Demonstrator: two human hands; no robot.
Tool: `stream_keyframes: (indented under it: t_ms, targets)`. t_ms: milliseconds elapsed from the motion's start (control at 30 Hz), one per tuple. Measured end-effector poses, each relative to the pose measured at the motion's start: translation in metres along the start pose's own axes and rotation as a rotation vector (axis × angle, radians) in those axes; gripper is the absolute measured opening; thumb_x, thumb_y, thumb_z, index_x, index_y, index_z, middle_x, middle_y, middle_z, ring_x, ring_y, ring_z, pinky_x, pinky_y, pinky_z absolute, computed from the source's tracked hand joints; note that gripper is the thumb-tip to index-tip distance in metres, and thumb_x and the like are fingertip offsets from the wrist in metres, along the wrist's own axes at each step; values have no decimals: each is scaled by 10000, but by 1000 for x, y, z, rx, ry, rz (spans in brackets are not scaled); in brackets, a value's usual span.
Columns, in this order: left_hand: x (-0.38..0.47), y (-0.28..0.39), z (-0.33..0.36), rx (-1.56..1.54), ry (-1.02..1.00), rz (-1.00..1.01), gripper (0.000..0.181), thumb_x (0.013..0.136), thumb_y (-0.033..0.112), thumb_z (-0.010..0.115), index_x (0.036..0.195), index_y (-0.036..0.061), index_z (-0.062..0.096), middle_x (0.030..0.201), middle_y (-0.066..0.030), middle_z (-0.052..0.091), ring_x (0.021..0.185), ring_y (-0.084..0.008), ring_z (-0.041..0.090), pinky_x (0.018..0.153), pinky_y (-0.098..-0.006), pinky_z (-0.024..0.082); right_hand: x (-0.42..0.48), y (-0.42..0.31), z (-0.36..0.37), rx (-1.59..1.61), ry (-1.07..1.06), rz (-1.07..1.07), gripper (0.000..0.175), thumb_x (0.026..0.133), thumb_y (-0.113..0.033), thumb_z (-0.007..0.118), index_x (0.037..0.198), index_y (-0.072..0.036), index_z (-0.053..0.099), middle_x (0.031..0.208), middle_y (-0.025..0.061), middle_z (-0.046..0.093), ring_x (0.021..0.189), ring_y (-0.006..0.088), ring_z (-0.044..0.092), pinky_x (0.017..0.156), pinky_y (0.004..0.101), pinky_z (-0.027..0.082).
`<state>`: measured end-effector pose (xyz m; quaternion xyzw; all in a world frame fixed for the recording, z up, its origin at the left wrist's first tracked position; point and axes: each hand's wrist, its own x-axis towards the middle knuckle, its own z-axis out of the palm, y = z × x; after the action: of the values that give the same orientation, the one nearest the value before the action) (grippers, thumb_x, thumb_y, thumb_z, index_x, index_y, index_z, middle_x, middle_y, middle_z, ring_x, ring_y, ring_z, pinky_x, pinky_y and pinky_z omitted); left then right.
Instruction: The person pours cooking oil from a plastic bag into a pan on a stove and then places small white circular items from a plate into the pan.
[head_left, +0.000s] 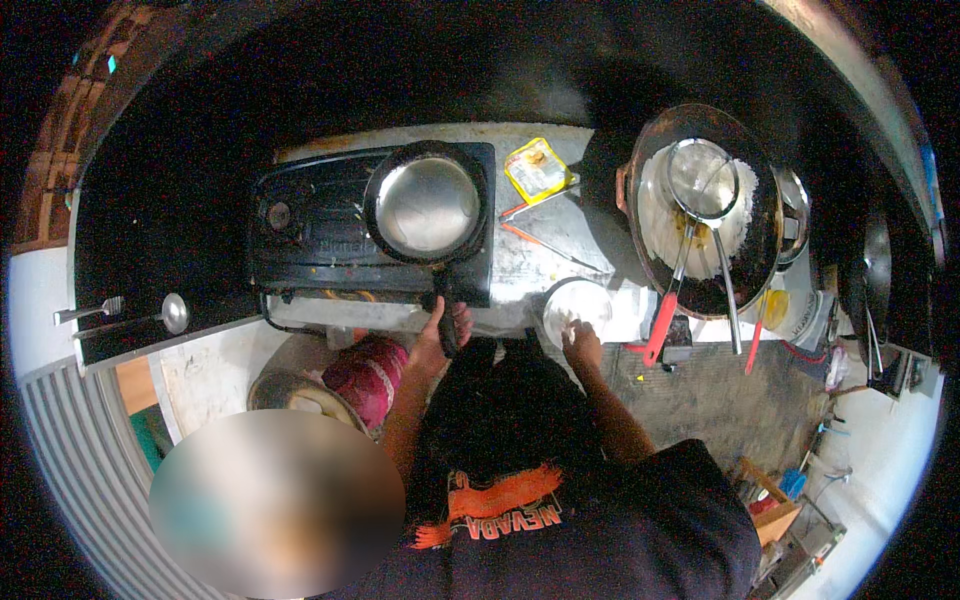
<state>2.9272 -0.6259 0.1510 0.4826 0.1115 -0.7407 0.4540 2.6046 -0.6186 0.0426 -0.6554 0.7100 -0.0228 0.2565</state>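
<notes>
My left hand is closed around the black handle of a frying pan. The pan sits over the right side of a black gas stove, and a thin shiny layer covers part of its base. My right hand is at the near rim of a round white dish, fingertips bent over its inside. Whether those fingers grip anything is too unclear to see. Behind the dish lie orange-handled tongs, spread in a V, and a yellow-edged packet.
A large dark wok at the right holds white powder, with a wire strainer across it. A red handle sticks out over the counter's front edge. Below left are a maroon cloth bundle and a large pot.
</notes>
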Motion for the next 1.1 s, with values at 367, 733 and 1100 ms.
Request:
stream_keyframes:
  t_ms: [367,733,1100]
  targets:
    - [29,-5,-11,258,85,54,384,863,492,622,723,174,458,527,87,306,391,-50,285,355,-231,211,-8,20,4,171,99,-26,235,797,-281,682,961,-135,600,894,52,671,810,273,640,666,428,502]
    - [36,-34,-11,237,247,145,365,852,429,659,704,147,481,516,46,374,375,-89,376,340,-242,255,-16,29,5,176,91,-73,257,810,-289,662,1012,-155,576,776,61,669,785,311,637,681,446,494]
    - [35,-29,-24,108,54,101,409,847,440,664,653,182,413,513,82,314,389,-61,310,357,-231,211,-17,19,-5,200,67,-23,225,820,-268,647,979,-145,547,781,116,672,696,340,645,591,470,489]
